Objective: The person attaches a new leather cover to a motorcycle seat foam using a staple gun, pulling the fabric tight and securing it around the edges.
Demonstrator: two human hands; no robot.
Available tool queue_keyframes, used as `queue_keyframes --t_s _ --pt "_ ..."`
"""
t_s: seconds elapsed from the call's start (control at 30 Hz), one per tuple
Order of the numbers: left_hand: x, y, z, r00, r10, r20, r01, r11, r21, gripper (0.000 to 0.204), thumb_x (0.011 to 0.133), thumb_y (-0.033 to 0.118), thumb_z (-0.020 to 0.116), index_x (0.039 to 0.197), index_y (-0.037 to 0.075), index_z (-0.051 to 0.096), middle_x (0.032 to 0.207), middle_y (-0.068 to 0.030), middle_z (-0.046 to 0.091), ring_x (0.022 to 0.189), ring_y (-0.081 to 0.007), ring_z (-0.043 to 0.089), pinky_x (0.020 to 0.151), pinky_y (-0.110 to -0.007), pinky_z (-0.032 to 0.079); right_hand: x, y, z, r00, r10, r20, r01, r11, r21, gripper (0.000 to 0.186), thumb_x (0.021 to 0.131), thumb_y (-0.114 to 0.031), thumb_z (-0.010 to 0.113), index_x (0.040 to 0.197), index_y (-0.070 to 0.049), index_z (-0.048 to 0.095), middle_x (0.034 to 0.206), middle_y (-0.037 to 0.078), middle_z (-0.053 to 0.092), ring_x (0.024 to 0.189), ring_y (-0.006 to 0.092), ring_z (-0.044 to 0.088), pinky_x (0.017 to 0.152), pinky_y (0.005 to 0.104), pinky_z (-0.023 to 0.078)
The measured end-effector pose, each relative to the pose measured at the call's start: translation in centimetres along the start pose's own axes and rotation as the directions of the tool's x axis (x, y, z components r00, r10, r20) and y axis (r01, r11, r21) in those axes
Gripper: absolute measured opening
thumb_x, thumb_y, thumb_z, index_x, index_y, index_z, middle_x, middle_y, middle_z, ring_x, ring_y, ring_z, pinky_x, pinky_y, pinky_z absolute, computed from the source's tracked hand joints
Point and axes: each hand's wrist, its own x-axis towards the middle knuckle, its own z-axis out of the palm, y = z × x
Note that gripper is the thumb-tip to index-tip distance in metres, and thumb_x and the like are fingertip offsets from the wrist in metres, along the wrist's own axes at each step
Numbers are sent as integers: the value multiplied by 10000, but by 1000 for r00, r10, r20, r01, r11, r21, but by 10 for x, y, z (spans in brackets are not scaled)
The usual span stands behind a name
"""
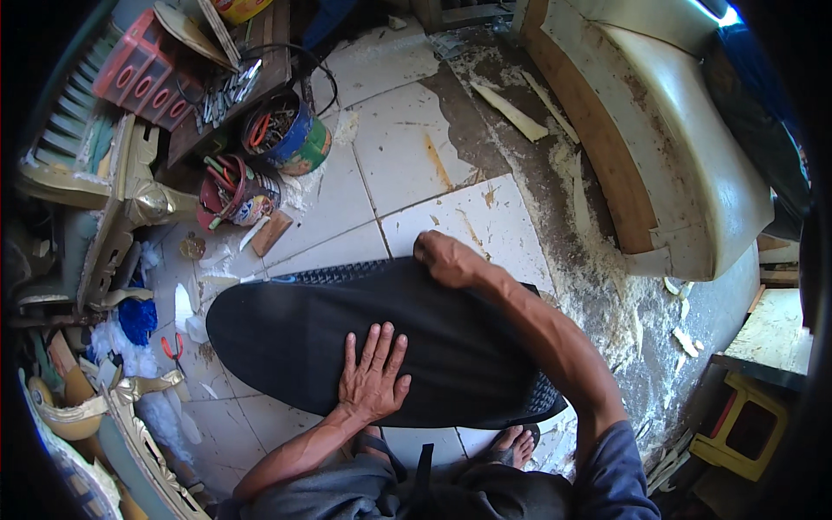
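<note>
A long black fabric piece (pixel 286 338) with a rounded left end lies over a dark, pebble-patterned piece (pixel 338 270) that shows along its far edge and at its lower right. My left hand (pixel 373 373) rests flat on the black fabric, fingers spread. My right hand (pixel 446 258) has its fingers curled and pinched on the fabric's far edge. My sandalled feet show at the piece's near edge, partly hidden by it.
Tool buckets (pixel 295 147) and a pink organizer (pixel 143 78) stand upper left, near carved furniture frames (pixel 130 191). A worn padded seat frame (pixel 659 139) stands right, above a yellow object (pixel 732 425). Scraps and dust lie on the tiled floor (pixel 459 217). Red-handled pliers (pixel 172 345) lie left.
</note>
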Motion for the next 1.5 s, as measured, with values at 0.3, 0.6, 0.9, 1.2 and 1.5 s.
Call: queue_keyframes --t_s 0.3,0.6,0.9,1.2,1.5 --pt "-1 2 -1 1000 7 5 -7 1000 -21 687 985 391 449 1588 116 271 1656 -174 187 1540 -340 151 1200 -630 99 -14 -38 -41 916 24 401 -45 998 44 796 918 -583 622 1364 72 539 1359 261 586 1313 379 526 1116 426 401" --pt "-8 0 8 1000 5 22 -4 1000 -18 697 974 403 446 1597 150 260 1665 -166 162 1545 -340 125 1204 -629 72 -7 -21 -14 997 78 4 -78 997 13 433 976 -403 597 1083 5 696 960 266 702 969 433 675 872 493 522" --pt "-4 -1 9 1000 16 21 -15 1000 -3 704 972 412 443 1600 157 252 1669 -162 149 1548 -341 113 1198 -637 70 -5 1 20 996 87 6 -83 972 -221 596 968 -601 505 1012 -44 713 924 256 710 935 433 691 833 505 542" --pt "-2 -1 5 999 32 4 -32 999 9 674 1000 411 391 1598 138 243 1653 -198 179 1535 -379 147 1184 -660 75 -5 -3 19 993 119 24 -104 938 -330 701 935 -692 468 1004 -49 741 953 246 716 957 408 699 861 477 548" --pt "0 1 3 999 39 -22 -38 998 59 646 1001 413 384 1579 136 302 1639 -197 225 1526 -378 183 1187 -654 101 -16 1 11 989 149 -8 -146 957 -252 692 933 -689 485 1004 -48 735 938 251 713 956 416 692 861 482 539"
